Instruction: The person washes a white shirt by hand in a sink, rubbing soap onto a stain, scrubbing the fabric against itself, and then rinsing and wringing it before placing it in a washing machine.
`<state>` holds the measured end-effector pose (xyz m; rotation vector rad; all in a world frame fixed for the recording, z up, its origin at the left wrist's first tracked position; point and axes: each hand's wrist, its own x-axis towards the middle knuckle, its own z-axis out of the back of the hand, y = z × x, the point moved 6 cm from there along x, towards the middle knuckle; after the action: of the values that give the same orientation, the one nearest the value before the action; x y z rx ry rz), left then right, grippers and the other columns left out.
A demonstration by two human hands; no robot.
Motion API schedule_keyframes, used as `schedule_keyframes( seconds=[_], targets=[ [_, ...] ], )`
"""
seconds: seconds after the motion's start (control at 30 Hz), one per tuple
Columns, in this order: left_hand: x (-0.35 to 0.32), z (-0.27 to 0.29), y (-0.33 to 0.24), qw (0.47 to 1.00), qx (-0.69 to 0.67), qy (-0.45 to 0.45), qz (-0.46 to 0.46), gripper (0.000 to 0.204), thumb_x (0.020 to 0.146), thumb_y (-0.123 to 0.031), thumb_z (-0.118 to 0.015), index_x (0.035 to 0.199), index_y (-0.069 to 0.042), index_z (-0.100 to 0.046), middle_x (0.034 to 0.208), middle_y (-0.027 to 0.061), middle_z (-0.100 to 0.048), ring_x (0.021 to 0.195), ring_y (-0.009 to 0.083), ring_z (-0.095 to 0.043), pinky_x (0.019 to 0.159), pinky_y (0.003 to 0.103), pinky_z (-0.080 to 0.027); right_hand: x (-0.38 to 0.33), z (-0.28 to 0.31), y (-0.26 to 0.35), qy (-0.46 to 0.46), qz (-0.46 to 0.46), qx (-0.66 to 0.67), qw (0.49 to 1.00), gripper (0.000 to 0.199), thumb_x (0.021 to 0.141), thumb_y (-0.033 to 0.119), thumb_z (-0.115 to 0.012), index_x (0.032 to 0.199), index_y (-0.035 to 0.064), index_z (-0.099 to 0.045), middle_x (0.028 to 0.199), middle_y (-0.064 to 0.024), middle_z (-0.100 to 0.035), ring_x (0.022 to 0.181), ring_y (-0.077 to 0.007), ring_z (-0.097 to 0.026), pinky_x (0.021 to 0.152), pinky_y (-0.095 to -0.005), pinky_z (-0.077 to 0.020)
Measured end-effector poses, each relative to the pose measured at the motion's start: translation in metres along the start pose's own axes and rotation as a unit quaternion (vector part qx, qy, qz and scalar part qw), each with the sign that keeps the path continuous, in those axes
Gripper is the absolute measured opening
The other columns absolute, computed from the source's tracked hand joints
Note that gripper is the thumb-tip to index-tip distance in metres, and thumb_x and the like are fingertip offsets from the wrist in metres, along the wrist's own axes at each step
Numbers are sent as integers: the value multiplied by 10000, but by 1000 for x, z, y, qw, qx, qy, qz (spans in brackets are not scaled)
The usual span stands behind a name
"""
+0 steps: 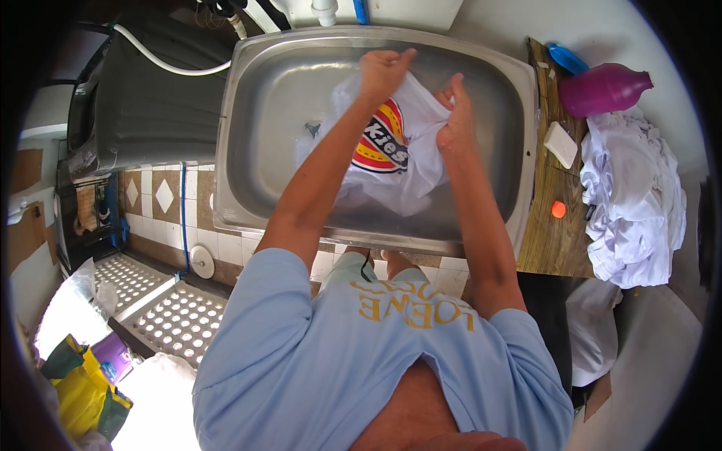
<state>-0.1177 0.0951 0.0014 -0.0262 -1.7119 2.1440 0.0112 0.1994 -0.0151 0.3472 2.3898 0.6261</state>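
A white T-shirt [421,161] with a red, yellow and black print hangs bunched between my hands over the steel sink [259,128]. Its lower folds reach down into the basin. My left hand [382,75] is closed on the cloth at the far side. To its right and a little nearer, my right hand [456,120] grips another part of the shirt, thumb raised. The cloth is stretched between both fists. The fingertips of each hand are partly hidden by the fabric.
Right of the sink, a wooden board [553,233] carries a white bar [560,145], an orange cap [558,209] and a purple bottle [605,90]. A pile of white clothes [632,195] lies beyond. A white hose [162,66] runs in at the left.
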Motion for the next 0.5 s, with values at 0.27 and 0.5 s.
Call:
schedule_keyframes(
  seconds=[0.27, 0.5],
  targets=[
    [-19, 30, -14, 931, -229, 201, 202, 359, 880, -302, -614, 596, -89, -555, 548, -51, -470, 511, 47, -408, 481, 207, -313, 8, 25, 20, -21, 5, 52, 998, 486, 735, 469, -759, 673, 174, -379, 558, 23, -356, 553, -118, -360, 539, -262, -336],
    [-28, 35, -4, 924, -228, 260, 164, 115, 834, -133, -649, 752, -78, -590, 719, -40, -580, 653, 39, -512, 601, 192, -401, 5, 33, 23, -46, -1, 32, 998, 420, 718, 419, -792, 754, 146, -477, 654, -10, -496, 618, -139, -484, 608, -288, -436]
  ],
)
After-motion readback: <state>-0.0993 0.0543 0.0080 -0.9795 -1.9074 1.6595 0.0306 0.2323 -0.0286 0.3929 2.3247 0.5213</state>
